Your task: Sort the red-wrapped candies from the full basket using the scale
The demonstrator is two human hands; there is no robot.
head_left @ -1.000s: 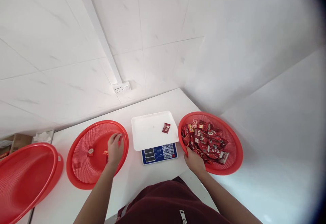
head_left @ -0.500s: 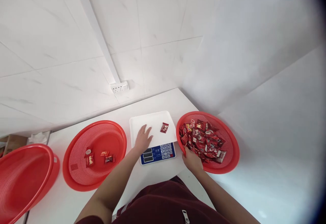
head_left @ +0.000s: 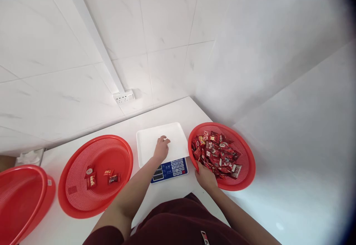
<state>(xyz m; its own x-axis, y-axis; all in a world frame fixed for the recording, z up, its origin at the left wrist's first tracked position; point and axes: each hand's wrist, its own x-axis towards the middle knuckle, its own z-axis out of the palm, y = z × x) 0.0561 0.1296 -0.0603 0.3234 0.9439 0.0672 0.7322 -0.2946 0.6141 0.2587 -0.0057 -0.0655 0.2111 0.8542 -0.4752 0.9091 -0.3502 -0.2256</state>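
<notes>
My left hand (head_left: 161,149) is over the white tray (head_left: 148,139) of a digital scale, its fingers curled inward. The wrapped candy that lay on the tray no longer shows there; the curled fingers hide what they hold. The scale's blue keypad panel (head_left: 169,170) shows below the tray, partly covered by my left forearm. With my right hand (head_left: 206,176) I grip the near-left rim of a red mesh basket (head_left: 249,156). Inside that basket lies a heap of red wrapped candies (head_left: 218,152). The basket's rim is close against the tray's right edge.
Left of the scale, a second red basket (head_left: 124,146) holds several wrapped candies (head_left: 91,180). Another red basket (head_left: 41,195) stands at the far left. Behind the white table (head_left: 178,111) is a tiled wall with a socket strip (head_left: 124,96).
My left hand has shifted right across the tray, and its fingers have curled. The wrapped candy is gone from view. My right hand stays on the basket rim. The camera view has shifted slightly.
</notes>
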